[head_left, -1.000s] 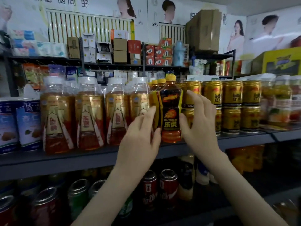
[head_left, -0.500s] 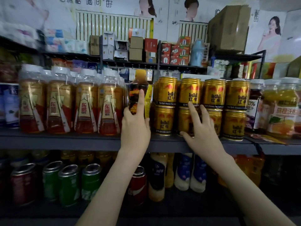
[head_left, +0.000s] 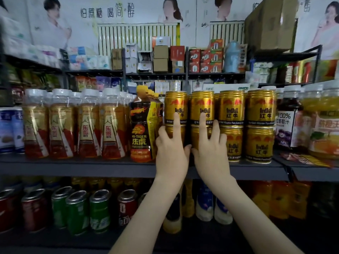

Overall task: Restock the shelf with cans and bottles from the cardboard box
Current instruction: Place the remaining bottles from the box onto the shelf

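The left hand (head_left: 171, 149) and right hand (head_left: 211, 151) press spread fingers (gripping nothing) against the gold metal cans (head_left: 201, 105) stacked two high on the grey shelf (head_left: 73, 165), beside the dark yellow-capped plastic bottle (head_left: 140, 129); uneven pushing could topple the upper cans.

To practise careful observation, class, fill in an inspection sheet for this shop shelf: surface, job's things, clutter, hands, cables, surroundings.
Surface: grey shelf, front row filled.
Job's things: gold cans stacked two high; Hi-Tiger bottle upright left of them.
Clutter: flat packet lying at the shelf's right end.
Hands: left hand and right hand touch the two leftmost can stacks, forefingers straight up.
Cables: nothing seen.
Surroundings: lower cans, small boxes above, large cardboard box, wall posters.
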Tool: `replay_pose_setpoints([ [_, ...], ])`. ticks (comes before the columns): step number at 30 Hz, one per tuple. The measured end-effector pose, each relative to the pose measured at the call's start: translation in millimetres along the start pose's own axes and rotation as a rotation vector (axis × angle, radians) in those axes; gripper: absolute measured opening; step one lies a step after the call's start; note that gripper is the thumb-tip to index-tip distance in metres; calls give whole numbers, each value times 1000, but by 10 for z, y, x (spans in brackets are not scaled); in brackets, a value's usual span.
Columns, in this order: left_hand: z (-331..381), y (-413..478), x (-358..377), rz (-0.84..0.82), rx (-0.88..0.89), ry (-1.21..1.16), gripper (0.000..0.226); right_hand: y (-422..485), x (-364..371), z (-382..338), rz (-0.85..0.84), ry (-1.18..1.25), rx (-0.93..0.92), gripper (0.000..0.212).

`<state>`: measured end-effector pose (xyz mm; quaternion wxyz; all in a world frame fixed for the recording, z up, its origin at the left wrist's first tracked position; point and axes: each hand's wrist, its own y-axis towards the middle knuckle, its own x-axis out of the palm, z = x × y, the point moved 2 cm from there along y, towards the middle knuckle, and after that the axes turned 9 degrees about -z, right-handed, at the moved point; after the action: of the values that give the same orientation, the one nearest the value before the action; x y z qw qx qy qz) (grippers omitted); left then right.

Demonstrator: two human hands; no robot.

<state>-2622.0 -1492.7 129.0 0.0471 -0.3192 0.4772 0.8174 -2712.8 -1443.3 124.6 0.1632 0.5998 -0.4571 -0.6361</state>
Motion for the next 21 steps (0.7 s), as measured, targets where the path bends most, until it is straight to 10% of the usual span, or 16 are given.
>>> replay_pose_setpoints([
  [21, -53, 57, 64, -197, -89, -6, 105, -44, -208, 513, 59, -37, -23, 95],
])
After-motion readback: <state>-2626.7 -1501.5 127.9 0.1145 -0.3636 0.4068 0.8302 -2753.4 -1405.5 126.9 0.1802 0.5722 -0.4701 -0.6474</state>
